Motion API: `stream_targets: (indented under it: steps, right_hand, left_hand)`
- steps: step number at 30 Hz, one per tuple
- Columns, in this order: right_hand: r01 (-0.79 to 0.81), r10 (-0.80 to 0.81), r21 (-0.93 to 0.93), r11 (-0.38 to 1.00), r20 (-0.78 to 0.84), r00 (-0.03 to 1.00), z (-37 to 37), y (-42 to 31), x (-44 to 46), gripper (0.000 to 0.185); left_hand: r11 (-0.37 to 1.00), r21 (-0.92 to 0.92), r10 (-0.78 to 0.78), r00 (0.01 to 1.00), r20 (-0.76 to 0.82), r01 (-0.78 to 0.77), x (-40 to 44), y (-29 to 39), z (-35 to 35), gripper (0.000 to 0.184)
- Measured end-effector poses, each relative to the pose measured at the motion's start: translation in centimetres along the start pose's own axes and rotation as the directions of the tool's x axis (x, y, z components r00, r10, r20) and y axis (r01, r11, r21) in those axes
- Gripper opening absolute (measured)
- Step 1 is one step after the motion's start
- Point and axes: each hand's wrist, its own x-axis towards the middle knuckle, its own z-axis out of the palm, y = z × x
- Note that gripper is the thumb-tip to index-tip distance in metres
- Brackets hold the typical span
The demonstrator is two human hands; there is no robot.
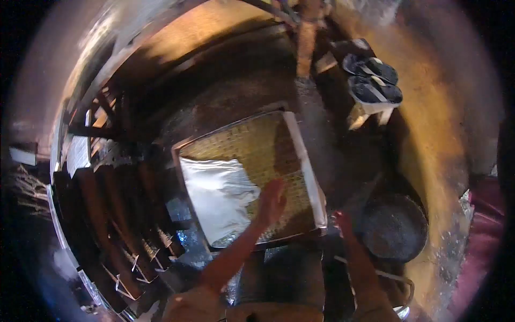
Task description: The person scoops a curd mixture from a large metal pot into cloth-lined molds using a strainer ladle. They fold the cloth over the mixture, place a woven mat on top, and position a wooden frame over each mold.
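- Head view, center: the left hand (272,203) is reaching over the woven panel of a framed tray (241,138); its fingers are appearing loosely bent, and whether they are grasping or touching anything cannot be told.
- Head view, right of center: the right hand (342,220) is lying just beside the tray's right rim, its fingers looking curled; whether they are gripping anything cannot be told.
- White sheet (one) (212,193): covering the tray's left and lower-left part, its ragged right edge lying just left of the left hand's fingers and well apart from the right hand.
- Counted surroundings: one tray is occupying the center; one round dark pan (394,228) is standing at lower right; two dark slippers (373,80) are resting on one small stool (370,111) at upper right.
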Motion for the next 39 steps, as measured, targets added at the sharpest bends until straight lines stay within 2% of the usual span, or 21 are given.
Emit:
stream_targets:
  steps: [1, 2, 4, 5, 7, 9, 11, 14, 17, 20, 22, 23, 25, 26, 29, 31, 32, 34, 37, 38, 39]
  right_hand:
    - [0.268, -0.268, -0.109, 0.957, 0.007, 0.963, 0.6, 5.8, 3.3, 0.021]
    - [0.436, -0.449, -0.250, 0.864, 0.007, 0.893, 1.3, 7.1, 4.5, 0.021]
    - [0.587, -0.707, -0.556, 0.589, -0.002, 0.708, 3.6, 4.3, 4.9, 0.023]
    - [0.519, -0.568, -0.326, 0.790, -0.070, 0.820, 4.6, 1.3, 5.2, 0.025]
    - [0.224, -0.220, 0.196, 0.955, -0.045, 0.975, 5.7, -2.0, 6.4, 0.028]
    - [0.298, -0.296, 0.111, 0.948, -0.037, 0.954, 6.8, 0.8, 11.7, 0.031]
    - [0.202, -0.205, 0.125, 0.971, 0.014, 0.979, 7.6, 0.5, 14.3, 0.041]
    - [-0.143, 0.109, 0.234, 0.962, 0.152, 0.982, 9.1, -4.1, 14.7, 0.051]
    - [-0.217, 0.178, 0.234, 0.948, 0.177, 0.968, 8.8, -6.0, 14.7, 0.035]
    - [-0.026, -0.004, 0.196, 0.980, 0.150, 0.989, 6.9, -7.1, 14.4, 0.033]
    - [0.141, -0.206, 0.261, 0.955, 0.239, 0.949, 2.9, -9.7, 11.5, 0.031]
    - [-0.071, 0.001, 0.220, 0.973, 0.303, 0.953, 1.5, -10.4, 11.1, 0.032]
    - [-0.058, -0.025, 0.411, 0.910, 0.193, 0.981, -1.3, -12.1, 8.4, 0.032]
    - [-0.042, -0.030, 0.497, 0.867, 0.137, 0.990, -2.5, -12.7, 6.7, 0.032]
    - [0.242, -0.204, 0.359, 0.902, -0.141, 0.969, -4.6, -13.7, 1.8, 0.035]
    - [0.439, -0.416, 0.051, 0.897, -0.242, 0.877, -3.6, -15.0, -3.7, 0.034]
    - [0.514, -0.524, -0.110, 0.850, -0.265, 0.809, -2.3, -16.9, -7.5, 0.033]
    - [0.580, -0.558, 0.034, 0.814, -0.234, 0.797, 3.5, -21.6, -16.2, 0.031]
    - [0.834, -0.837, -0.086, 0.546, -0.094, 0.538, 13.2, -20.5, -22.4, 0.024]
    - [0.881, -0.882, -0.078, 0.466, 0.034, 0.470, 16.6, -19.6, -23.9, 0.023]
    - [0.922, -0.908, -0.033, 0.387, 0.159, 0.387, 20.7, -17.2, -25.0, 0.022]
  left_hand:
    - [0.998, 0.061, 0.005, 1.000, 0.022, -0.006, 2.7, -1.2, 2.4, 0.037]
    - [0.941, -0.261, -0.206, 0.977, 0.059, 0.214, 5.5, -2.1, 4.6, 0.037]
    - [0.970, -0.187, -0.137, 0.986, 0.097, 0.154, 11.2, -1.7, 6.2, 0.037]
    - [0.966, 0.196, 0.141, 0.981, 0.136, -0.166, 14.2, -0.6, 6.1, 0.037]
    - [0.912, 0.286, 0.235, 0.947, 0.219, -0.293, 17.7, -2.3, 8.9, 0.038]
    - [0.837, 0.380, 0.283, 0.905, 0.317, -0.394, 19.6, -3.4, 11.7, 0.036]
    - [0.739, 0.483, 0.271, 0.863, 0.426, -0.470, 20.5, -4.2, 13.8, 0.031]
    - [0.565, 0.666, -0.105, 0.758, 0.644, -0.487, 21.0, -4.8, 16.8, 0.023]
    - [0.423, 0.776, -0.099, 0.828, 0.552, -0.467, 20.1, -5.5, 18.7, 0.017]
    - [0.430, 0.745, -0.279, 0.710, 0.647, -0.510, 20.5, -5.6, 19.7, 0.020]
    - [0.510, 0.711, -0.192, 0.742, 0.643, -0.484, 20.5, -6.6, 21.7, 0.019]
    - [0.548, 0.690, -0.172, 0.743, 0.647, -0.473, 20.6, -5.4, 21.8, 0.020]
    - [0.620, 0.640, -0.152, 0.731, 0.665, -0.453, 21.2, -1.2, 21.0, 0.023]
    - [0.675, 0.607, -0.117, 0.752, 0.649, -0.419, 21.4, 0.0, 21.0, 0.024]
    - [0.842, 0.452, -0.031, 0.811, 0.584, -0.294, 22.4, 2.7, 17.8, 0.029]
    - [0.948, 0.264, 0.006, 0.842, 0.540, -0.176, 22.7, 4.1, 13.8, 0.031]
    - [0.983, 0.146, 0.042, 0.915, 0.401, -0.109, 21.8, 4.0, 11.6, 0.030]
    - [0.992, -0.116, 0.063, 0.994, 0.092, -0.052, 18.0, 1.5, 6.8, 0.028]
    - [0.954, -0.270, -0.136, 0.991, -0.006, 0.129, 11.5, 0.2, -5.4, 0.025]
    - [0.781, -0.550, -0.380, 0.924, -0.039, 0.298, 7.3, -3.0, -7.7, 0.027]
    - [0.941, -0.298, -0.244, 0.934, -0.262, 0.162, 3.1, -6.5, -11.0, 0.027]
